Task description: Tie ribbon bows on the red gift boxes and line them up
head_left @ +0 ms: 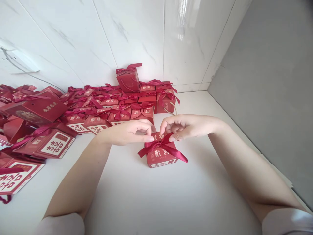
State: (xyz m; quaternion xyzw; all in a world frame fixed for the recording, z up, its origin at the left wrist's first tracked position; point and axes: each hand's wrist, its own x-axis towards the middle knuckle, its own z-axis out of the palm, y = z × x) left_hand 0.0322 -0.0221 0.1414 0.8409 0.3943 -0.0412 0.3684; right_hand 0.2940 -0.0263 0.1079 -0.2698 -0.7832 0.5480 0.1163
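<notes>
While left hand [133,132] and right hand [187,126] pinch crosswise bow [160,144], red box [154,160], lettering [157,153] facing camera

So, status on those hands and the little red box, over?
Left hand and right hand at the bow, grip unclear. Box on table, bow across it. Other boxes crowded behind and leftward.
</notes>
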